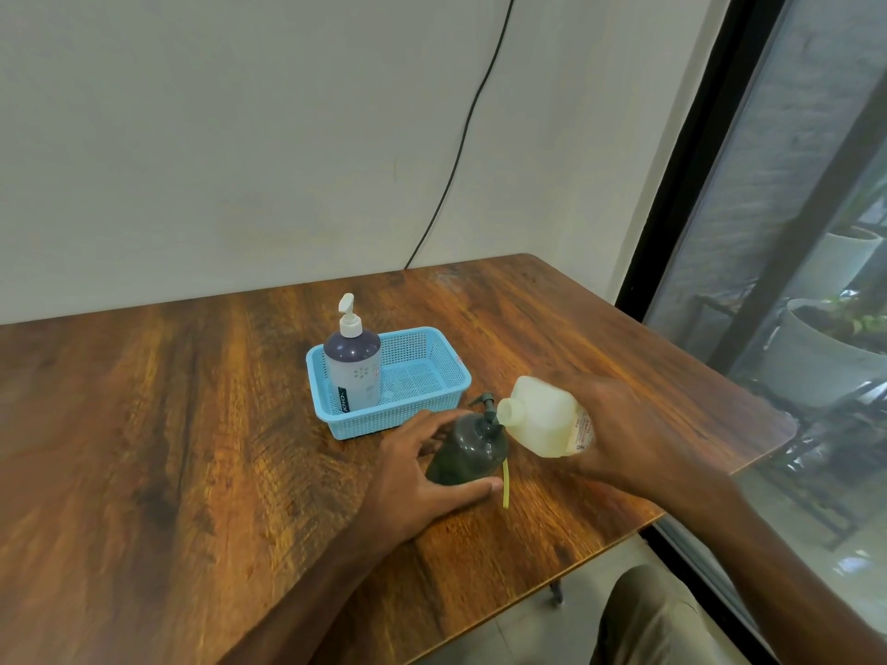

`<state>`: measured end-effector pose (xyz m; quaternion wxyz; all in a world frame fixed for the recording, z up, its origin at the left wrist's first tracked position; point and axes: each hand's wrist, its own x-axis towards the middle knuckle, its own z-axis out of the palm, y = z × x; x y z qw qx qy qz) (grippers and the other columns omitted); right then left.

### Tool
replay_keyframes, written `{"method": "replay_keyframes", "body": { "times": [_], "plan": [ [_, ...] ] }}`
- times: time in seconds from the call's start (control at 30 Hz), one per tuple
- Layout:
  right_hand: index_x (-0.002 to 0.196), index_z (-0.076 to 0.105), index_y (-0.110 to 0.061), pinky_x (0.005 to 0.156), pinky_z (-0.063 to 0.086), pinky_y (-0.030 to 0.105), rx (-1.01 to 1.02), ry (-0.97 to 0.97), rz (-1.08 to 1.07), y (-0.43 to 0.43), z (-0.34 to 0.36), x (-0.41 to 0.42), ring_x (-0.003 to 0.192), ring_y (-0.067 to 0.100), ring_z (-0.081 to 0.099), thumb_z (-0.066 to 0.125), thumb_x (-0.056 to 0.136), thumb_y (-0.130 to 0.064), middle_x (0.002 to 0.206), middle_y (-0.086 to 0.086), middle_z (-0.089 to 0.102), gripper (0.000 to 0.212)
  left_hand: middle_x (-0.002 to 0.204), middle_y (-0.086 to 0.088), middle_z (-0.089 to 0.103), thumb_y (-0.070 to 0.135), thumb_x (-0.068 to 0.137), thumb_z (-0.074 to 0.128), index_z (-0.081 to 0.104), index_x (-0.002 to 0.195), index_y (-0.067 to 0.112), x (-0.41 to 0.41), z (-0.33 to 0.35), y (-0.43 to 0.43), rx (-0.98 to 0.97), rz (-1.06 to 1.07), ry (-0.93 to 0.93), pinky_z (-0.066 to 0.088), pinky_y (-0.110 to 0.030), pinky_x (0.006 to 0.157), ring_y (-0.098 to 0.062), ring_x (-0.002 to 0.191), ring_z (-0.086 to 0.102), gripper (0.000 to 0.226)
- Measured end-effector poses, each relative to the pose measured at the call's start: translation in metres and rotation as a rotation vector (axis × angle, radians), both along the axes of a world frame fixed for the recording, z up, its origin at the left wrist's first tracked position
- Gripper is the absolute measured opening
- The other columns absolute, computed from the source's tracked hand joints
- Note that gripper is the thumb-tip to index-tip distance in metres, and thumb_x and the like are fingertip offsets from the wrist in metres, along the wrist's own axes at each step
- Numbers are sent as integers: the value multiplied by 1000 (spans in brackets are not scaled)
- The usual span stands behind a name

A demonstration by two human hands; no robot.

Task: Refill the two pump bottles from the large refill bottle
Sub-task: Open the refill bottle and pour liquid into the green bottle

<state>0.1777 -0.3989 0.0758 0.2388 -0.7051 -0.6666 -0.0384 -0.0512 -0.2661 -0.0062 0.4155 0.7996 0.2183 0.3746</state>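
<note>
Head view. Wooden table (192,424) against a pale wall (240,136); black cable (461,136) runs down the wall at upper centre. Window (792,232) along the right edge, planters (816,357) outside.

Centre frame: blue basket (384,419) with a white-pump bottle (353,371) upright in its left end. Just below it stands the dark pump bottle (465,453), with a yellow tube (505,482) at its lower right.

Left hand (413,472) wraps fingers and thumb round the dark bottle. Right hand (619,424) grips the large refill bottle (542,415), tilted, its open neck by the dark bottle's top.
</note>
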Motion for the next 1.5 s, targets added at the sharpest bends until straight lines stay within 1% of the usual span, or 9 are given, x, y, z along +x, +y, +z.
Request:
{"method": "replay_keyframes", "body": {
  "times": [0.17, 0.37, 0.43, 0.57, 0.7, 1.0, 1.17, 1.3, 1.5],
  "plan": [
    [135, 60, -23, 86, 34, 8, -16, -8, 15, 0, 3, 0, 112, 6, 59, 93, 67, -35, 125, -6, 68, 76, 128, 29, 66, 48, 66, 99, 59, 126, 52, 0, 1, 0, 1, 2, 3, 51, -8, 95, 7, 125, 59, 71],
    [139, 57, -26, 96, 53, 29, -17, -11, 34, 0, 5, 1, 120, 8, 61, 90, 70, -41, 131, -9, 66, 78, 130, 24, 67, 48, 67, 99, 61, 132, 44, 1, 0, 0, 6, -2, 1, 53, -12, 97, 4, 125, 60, 76],
    [139, 58, -25, 97, 53, 31, -23, -8, 35, 0, 5, 1, 121, 10, 60, 91, 70, -38, 132, -7, 66, 78, 130, 24, 67, 47, 66, 99, 62, 132, 43, 1, -1, -1, 6, 1, -5, 53, -12, 97, 3, 125, 61, 76],
    [134, 60, -26, 89, 47, 19, -25, -21, 20, 0, 5, 1, 115, 8, 60, 92, 68, -37, 126, -6, 68, 75, 129, 25, 67, 47, 66, 99, 62, 132, 42, 1, -1, -3, 5, 4, -10, 53, -12, 96, 3, 125, 61, 76],
    [139, 57, -25, 95, 54, 38, -15, -13, 31, -1, 9, -1, 119, 15, 62, 88, 68, -41, 130, -5, 67, 78, 128, 26, 66, 44, 66, 100, 62, 131, 43, 1, 0, -3, 7, 7, -12, 51, -9, 96, 5, 125, 59, 75],
    [141, 55, -29, 99, 53, 42, -31, -28, 33, 0, 10, -1, 123, 11, 59, 83, 69, -50, 134, -9, 64, 80, 129, 27, 65, 46, 67, 100, 60, 131, 45, 1, 0, -6, 16, 12, -16, 51, -7, 94, 6, 125, 59, 75],
    [143, 53, -31, 102, 52, 38, -56, -44, 16, 0, 10, 0, 126, 11, 56, 86, 70, -47, 137, -10, 62, 81, 128, 25, 66, 47, 66, 99, 61, 133, 41, 1, -1, -5, 25, 14, -17, 51, -8, 94, 5, 125, 60, 76],
    [140, 55, -31, 91, 42, 16, -50, -50, 7, 0, 15, -3, 116, 2, 53, 88, 70, -41, 128, -17, 60, 78, 127, 26, 66, 45, 67, 100, 61, 131, 42, 1, -1, -6, 24, 18, -22, 51, -8, 94, 5, 125, 60, 75],
    [144, 53, -26, 98, 41, 23, -85, -54, 3, 2, 18, -6, 126, 12, 56, 89, 72, -37, 136, -6, 62, 81, 129, 26, 66, 45, 67, 99, 61, 131, 44, 1, -1, -5, 9, 20, -22, 50, -7, 95, 6, 125, 59, 74]
  ]
}}
